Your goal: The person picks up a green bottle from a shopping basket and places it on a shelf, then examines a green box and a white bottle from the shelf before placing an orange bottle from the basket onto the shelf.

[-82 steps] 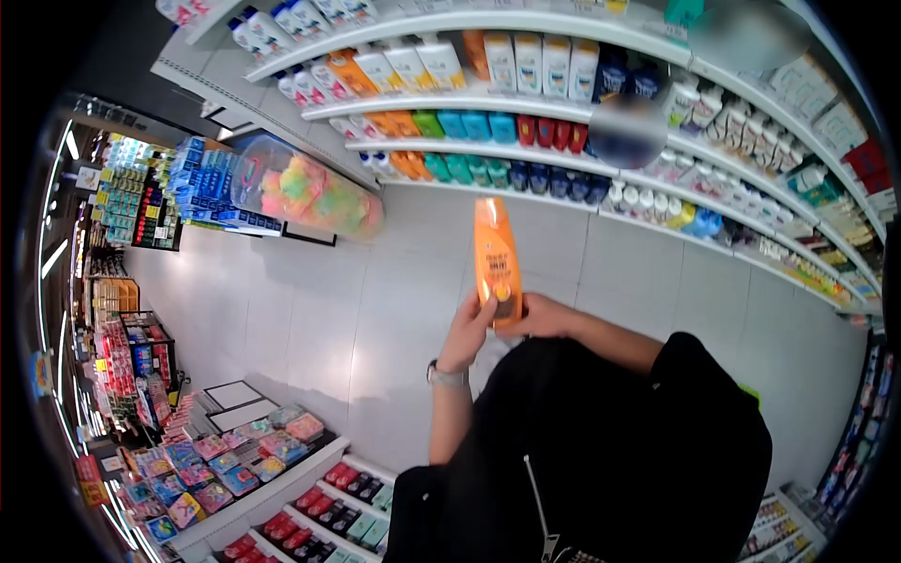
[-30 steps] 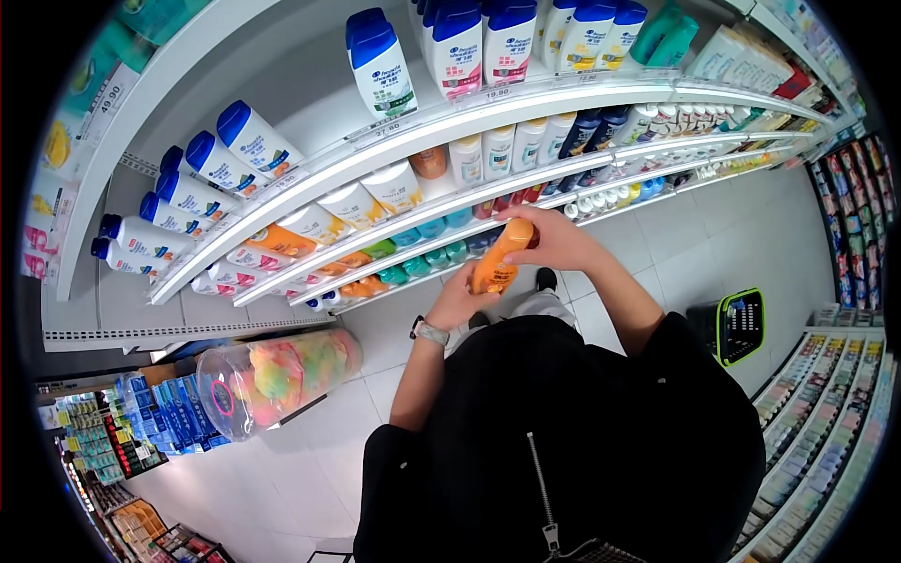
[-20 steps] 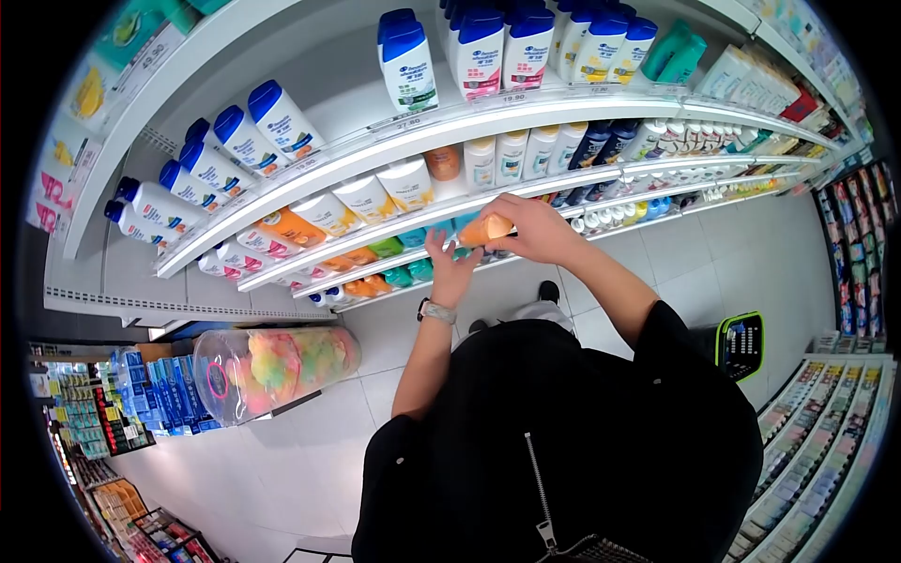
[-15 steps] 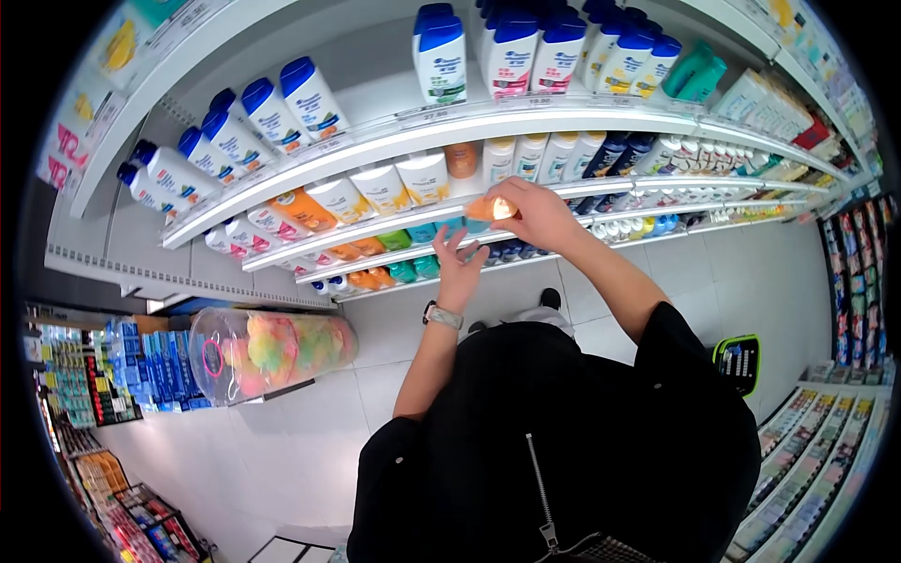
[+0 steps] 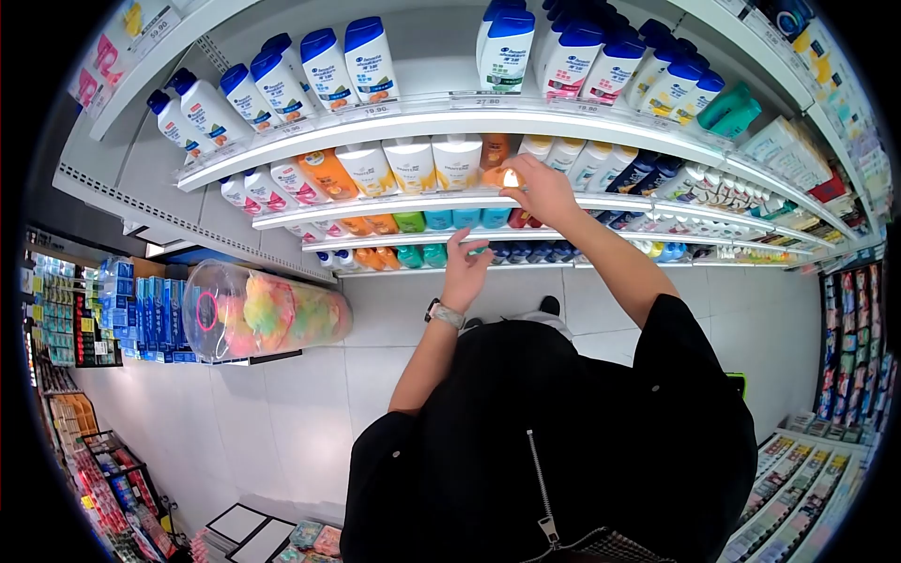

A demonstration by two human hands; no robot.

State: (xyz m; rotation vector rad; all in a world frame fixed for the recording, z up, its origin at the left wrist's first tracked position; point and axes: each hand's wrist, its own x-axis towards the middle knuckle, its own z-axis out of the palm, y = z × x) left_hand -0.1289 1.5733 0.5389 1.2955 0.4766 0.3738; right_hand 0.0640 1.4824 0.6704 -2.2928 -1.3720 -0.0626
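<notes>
My right hand (image 5: 544, 195) is closed around an orange bottle (image 5: 491, 176) with a shiny cap end, at the edge of the second shelf. Directly behind it stands a brownish-orange bottle (image 5: 495, 148), between white bottles with yellow fronts (image 5: 457, 162) and a row of white bottles with pale tops (image 5: 564, 153). Lower down, my left hand (image 5: 466, 274) hangs in front of the lower shelves, fingers apart and holding nothing. A watch (image 5: 445, 314) is on that wrist.
White shampoo bottles with blue caps (image 5: 370, 61) line the top shelf, whose price rail (image 5: 441, 111) juts out above my hands. On the left, a clear bin of colourful puffs (image 5: 272, 314) stands near blue boxes (image 5: 160, 314). A display rack (image 5: 854, 347) rises at right.
My right hand has taken the orange bottle up and in toward the second shelf. The left hand stays low with its fingers apart. The view has tilted, so the shelves sit further right.
</notes>
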